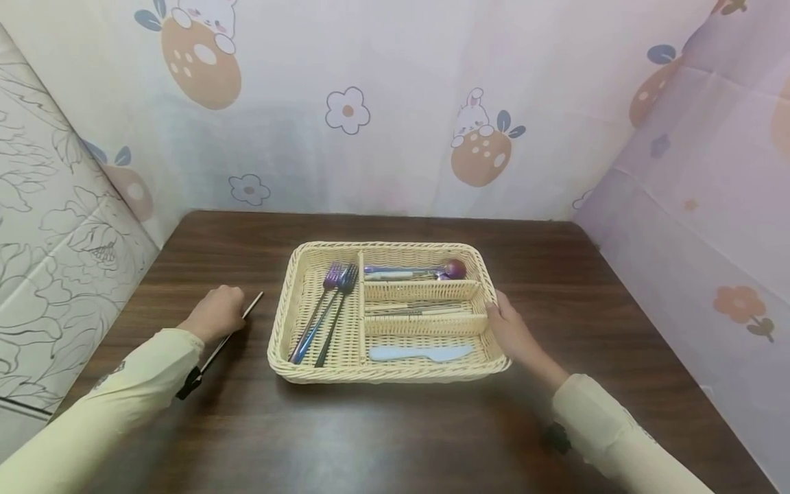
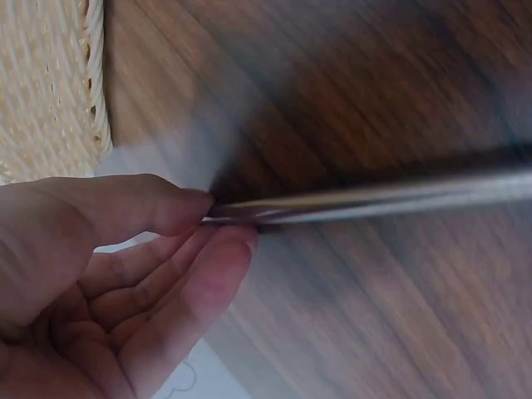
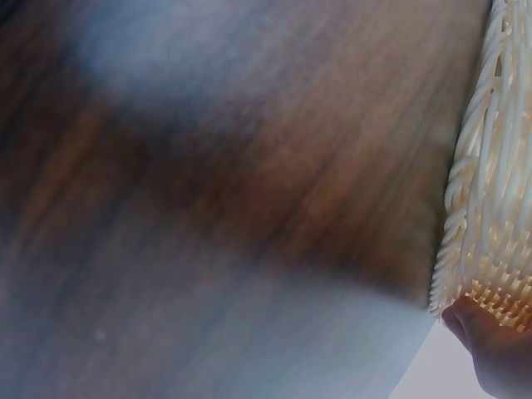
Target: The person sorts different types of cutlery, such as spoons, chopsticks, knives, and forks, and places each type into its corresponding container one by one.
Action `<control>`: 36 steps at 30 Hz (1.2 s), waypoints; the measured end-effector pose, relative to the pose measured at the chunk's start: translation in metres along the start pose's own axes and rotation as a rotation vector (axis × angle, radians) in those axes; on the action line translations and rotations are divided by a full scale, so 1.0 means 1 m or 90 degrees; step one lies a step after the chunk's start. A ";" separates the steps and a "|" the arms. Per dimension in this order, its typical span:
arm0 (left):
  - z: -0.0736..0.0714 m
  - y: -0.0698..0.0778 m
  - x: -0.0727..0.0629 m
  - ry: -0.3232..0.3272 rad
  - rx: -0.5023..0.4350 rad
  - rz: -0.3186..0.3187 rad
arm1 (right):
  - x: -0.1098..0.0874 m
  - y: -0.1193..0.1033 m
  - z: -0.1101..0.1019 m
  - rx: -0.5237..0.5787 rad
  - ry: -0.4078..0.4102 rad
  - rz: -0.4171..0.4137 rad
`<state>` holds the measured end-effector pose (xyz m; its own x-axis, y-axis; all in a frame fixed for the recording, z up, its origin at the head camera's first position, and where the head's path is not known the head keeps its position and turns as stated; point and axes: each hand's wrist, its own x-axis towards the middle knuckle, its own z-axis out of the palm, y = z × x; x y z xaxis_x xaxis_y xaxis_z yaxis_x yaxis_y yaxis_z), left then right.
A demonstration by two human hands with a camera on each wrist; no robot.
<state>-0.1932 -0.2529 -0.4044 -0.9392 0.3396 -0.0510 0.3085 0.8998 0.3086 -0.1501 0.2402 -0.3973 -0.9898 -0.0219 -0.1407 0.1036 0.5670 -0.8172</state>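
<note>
My left hand (image 1: 216, 314) pinches a thin metal chopstick (image 2: 399, 198) between thumb and fingers, over the tabletop left of the basket. From the pinch, the chopstick slants back toward the left forearm in the head view. With my right hand (image 1: 515, 333) I grip the right rim of a cream woven cutlery basket (image 1: 395, 374), the thumb at its edge. Several forks (image 1: 334, 276) lie in its long left compartment. On the right, the back compartment has a purple spoon (image 1: 455, 268), the middle one thin sticks (image 1: 441, 311), and the front one a pale blue knife (image 1: 450, 353).
The basket sits on a dark wood table (image 1: 395, 436). Behind the table hangs a printed curtain (image 1: 395, 171), which also runs along the right side. A wall covering with line-drawn flowers (image 1: 92, 240) borders the left.
</note>
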 end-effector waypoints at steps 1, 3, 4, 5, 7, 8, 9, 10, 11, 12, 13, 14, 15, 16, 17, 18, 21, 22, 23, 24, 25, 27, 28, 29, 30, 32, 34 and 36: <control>0.000 0.001 0.001 0.002 0.002 -0.004 | 0.000 -0.001 0.000 0.000 0.000 0.000; 0.001 0.002 0.002 0.003 0.007 -0.012 | 0.001 -0.001 -0.001 0.000 0.000 -0.001; 0.000 0.002 0.003 0.002 0.007 -0.013 | 0.001 -0.002 -0.001 0.002 0.000 -0.002; -0.001 0.003 0.004 0.003 0.008 -0.017 | 0.001 -0.002 -0.001 0.002 -0.001 -0.003; -0.005 0.007 0.006 0.005 0.011 -0.014 | 0.002 -0.003 -0.001 0.001 -0.003 -0.005; -0.008 0.010 0.008 0.007 0.011 -0.012 | 0.002 -0.003 -0.001 0.001 -0.004 -0.006; -0.013 0.014 0.011 0.010 0.011 -0.009 | 0.002 -0.004 -0.002 0.001 -0.005 -0.006; -0.019 0.020 0.014 0.016 0.013 -0.002 | 0.002 -0.004 -0.002 0.001 -0.007 -0.007; -0.025 0.026 0.018 0.025 0.020 0.005 | 0.002 -0.004 -0.002 0.000 -0.007 -0.007; -0.031 0.034 0.023 0.033 0.023 0.014 | 0.002 -0.004 -0.003 0.001 -0.006 -0.006; -0.038 0.044 0.028 0.042 0.027 0.024 | 0.002 -0.003 -0.003 0.000 -0.004 -0.006; -0.045 0.054 0.034 0.047 0.033 0.034 | 0.002 -0.003 -0.004 0.001 -0.003 -0.005; -0.052 0.065 0.039 0.054 0.040 0.049 | 0.001 -0.003 -0.004 0.002 -0.002 -0.004; -0.058 0.077 0.044 0.059 0.043 0.069 | 0.001 -0.003 -0.004 0.003 -0.001 -0.003; -0.064 0.090 0.048 0.061 0.048 0.089 | 0.001 -0.003 -0.004 0.004 -0.002 -0.001; -0.069 0.104 0.052 0.058 0.048 0.112 | 0.000 -0.003 -0.004 0.005 -0.003 0.000; -0.077 0.144 0.064 0.032 0.049 0.189 | -0.001 -0.003 -0.004 0.007 -0.005 0.002; -0.078 0.158 0.067 0.017 0.050 0.212 | -0.001 -0.002 -0.004 0.007 -0.005 0.001; -0.077 0.171 0.072 0.006 0.058 0.236 | -0.001 -0.002 -0.004 0.007 -0.004 -0.001; -0.076 0.184 0.076 -0.011 0.062 0.254 | -0.002 -0.001 -0.004 0.009 -0.004 -0.002; -0.073 0.195 0.080 -0.023 0.068 0.275 | -0.002 -0.001 -0.004 0.008 -0.002 -0.005; -0.066 0.217 0.088 -0.049 0.087 0.310 | -0.001 0.002 -0.003 0.008 0.003 -0.008; -0.061 0.225 0.092 -0.062 0.092 0.324 | -0.001 0.002 -0.003 0.006 0.003 -0.009; -0.056 0.233 0.095 -0.073 0.099 0.338 | -0.001 0.003 -0.002 0.005 0.004 -0.010; -0.051 0.241 0.098 -0.088 0.096 0.345 | -0.001 0.004 -0.002 0.004 0.004 -0.009; -0.042 0.252 0.103 -0.111 0.095 0.361 | -0.001 0.005 -0.001 0.002 0.009 -0.009; -0.033 0.261 0.108 -0.137 0.082 0.363 | -0.001 0.004 0.001 0.002 0.007 -0.006; -0.025 0.269 0.114 -0.155 0.081 0.368 | -0.001 0.003 0.002 0.006 0.005 -0.006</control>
<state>-0.2211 0.0206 -0.3035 -0.5588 0.8192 -0.1290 0.7849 0.5726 0.2367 -0.1484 0.2407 -0.4006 -0.9915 -0.0208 -0.1281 0.0947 0.5590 -0.8237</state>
